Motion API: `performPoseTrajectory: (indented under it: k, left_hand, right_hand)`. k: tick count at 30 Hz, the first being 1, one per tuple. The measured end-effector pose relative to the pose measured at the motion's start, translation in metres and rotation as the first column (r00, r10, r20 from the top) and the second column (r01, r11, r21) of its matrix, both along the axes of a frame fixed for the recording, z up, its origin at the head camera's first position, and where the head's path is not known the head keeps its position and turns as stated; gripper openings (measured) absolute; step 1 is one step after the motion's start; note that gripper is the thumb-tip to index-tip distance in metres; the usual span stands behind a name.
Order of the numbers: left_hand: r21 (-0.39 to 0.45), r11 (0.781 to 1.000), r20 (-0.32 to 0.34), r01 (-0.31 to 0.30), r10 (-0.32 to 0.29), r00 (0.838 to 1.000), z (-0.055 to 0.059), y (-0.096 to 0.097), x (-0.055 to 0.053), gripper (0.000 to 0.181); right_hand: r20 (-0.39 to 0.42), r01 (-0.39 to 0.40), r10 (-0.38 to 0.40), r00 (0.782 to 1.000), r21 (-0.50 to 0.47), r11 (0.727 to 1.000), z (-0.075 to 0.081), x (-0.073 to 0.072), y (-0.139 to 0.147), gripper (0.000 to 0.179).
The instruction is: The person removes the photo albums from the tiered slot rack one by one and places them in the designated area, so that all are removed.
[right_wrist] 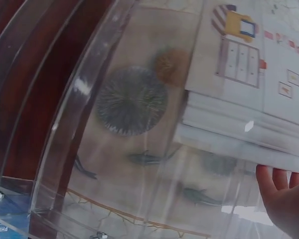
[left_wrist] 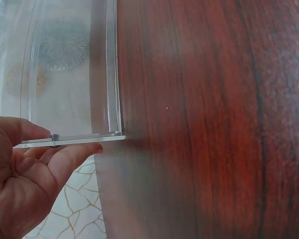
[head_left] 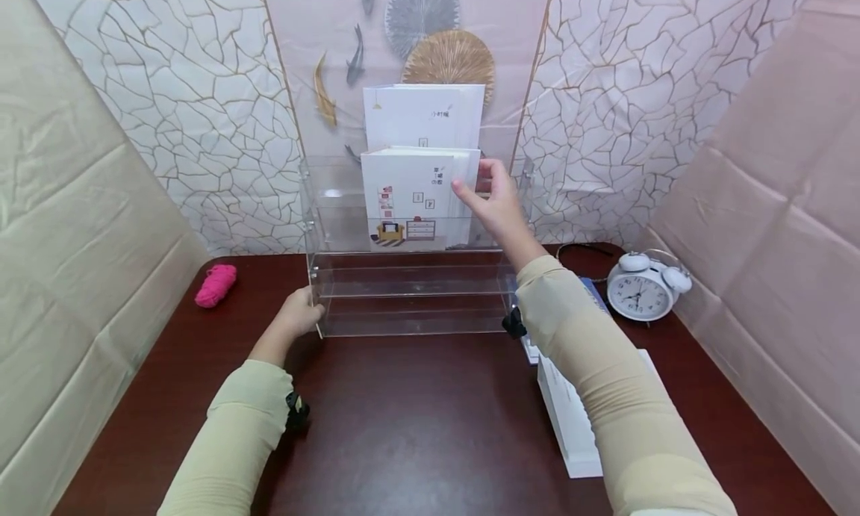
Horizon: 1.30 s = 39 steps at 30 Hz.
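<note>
A clear acrylic tiered rack (head_left: 410, 325) stands on the dark table. My left hand (head_left: 298, 313) pinches its left side panel, with the panel between thumb and fingers in the left wrist view. A white picture book (head_left: 403, 195) with a drawn chest of drawers on its cover is upright in the rack. My right hand (head_left: 497, 202) holds this book by its right edge, the thumb over the cover. In the right wrist view, the fingertips (right_wrist: 265, 175) are at the book's edge. Behind it, a second white book (head_left: 403, 116) stands higher.
At the right, a white alarm clock (head_left: 638, 292) sits near a blue-covered item (head_left: 594, 293). White book-like items (head_left: 567, 426) lie partly under my right forearm. Pink yarn (head_left: 216, 285) lies at the back left. A patterned backdrop (head_left: 591, 128) rises behind the table.
</note>
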<state>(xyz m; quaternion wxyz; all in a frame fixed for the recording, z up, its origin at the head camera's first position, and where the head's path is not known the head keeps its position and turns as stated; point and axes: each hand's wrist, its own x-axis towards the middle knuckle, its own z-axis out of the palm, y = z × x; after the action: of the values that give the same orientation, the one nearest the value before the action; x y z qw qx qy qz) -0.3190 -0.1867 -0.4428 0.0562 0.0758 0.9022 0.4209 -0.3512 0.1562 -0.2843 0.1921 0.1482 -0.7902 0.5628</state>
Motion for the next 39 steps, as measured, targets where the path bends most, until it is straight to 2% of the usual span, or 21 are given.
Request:
performPoseTrajectory:
  k: [3, 9, 16, 21, 26, 30, 35, 39]
  left_hand:
    - [-0.023, 1.000, -0.014, 0.004, -0.004, 1.000, 0.000, -0.001, 0.001, 0.042]
    - [-0.006, 1.000, -0.005, 0.016, -0.016, 1.000, 0.002, 0.000, 0.001, 0.040]
    - [0.013, 1.000, -0.018, 0.015, -0.014, 1.000, 0.002, -0.002, 0.001, 0.040]
    - [-0.010, 1.000, -0.040, 0.019, -0.019, 0.999, 0.001, -0.002, 0.000, 0.038]
    - [0.013, 1.000, -0.012, 0.014, -0.014, 1.000, -0.002, -0.002, -0.001, 0.036]
    - [0.025, 1.000, 0.005, 0.013, -0.013, 1.000, -0.002, -0.002, -0.001, 0.036]
    - [0.037, 0.999, 0.017, 0.007, -0.007, 1.000, -0.001, -0.002, -0.002, 0.037]
    - [0.018, 1.000, -0.006, 0.009, -0.008, 1.000, 0.000, -0.001, -0.001, 0.039]
  right_hand:
    - [0.026, 0.007, -0.008, 1.000, 0.068, 0.998, -0.006, -0.001, -0.002, 0.061]
    - [0.014, 0.006, -0.007, 1.000, 0.065, 0.998, -0.010, -0.005, -0.007, 0.065]
    - [-0.055, 0.132, -0.124, 0.991, 0.167, 0.977, -0.012, -0.010, -0.015, 0.062]
    - [-0.063, 0.131, -0.123, 0.990, 0.143, 0.981, -0.011, -0.010, -0.017, 0.062]
    - [-0.083, 0.119, -0.109, 0.991, 0.133, 0.984, -0.009, -0.011, -0.019, 0.062]
    - [-0.110, 0.095, -0.081, 0.991, 0.123, 0.988, -0.002, -0.012, -0.021, 0.061]
    - [-0.161, 0.076, -0.053, 0.985, 0.140, 0.987, 0.016, -0.013, -0.025, 0.062]
    - [-0.175, 0.055, -0.030, 0.984, 0.138, 0.989, 0.030, -0.015, -0.027, 0.061]
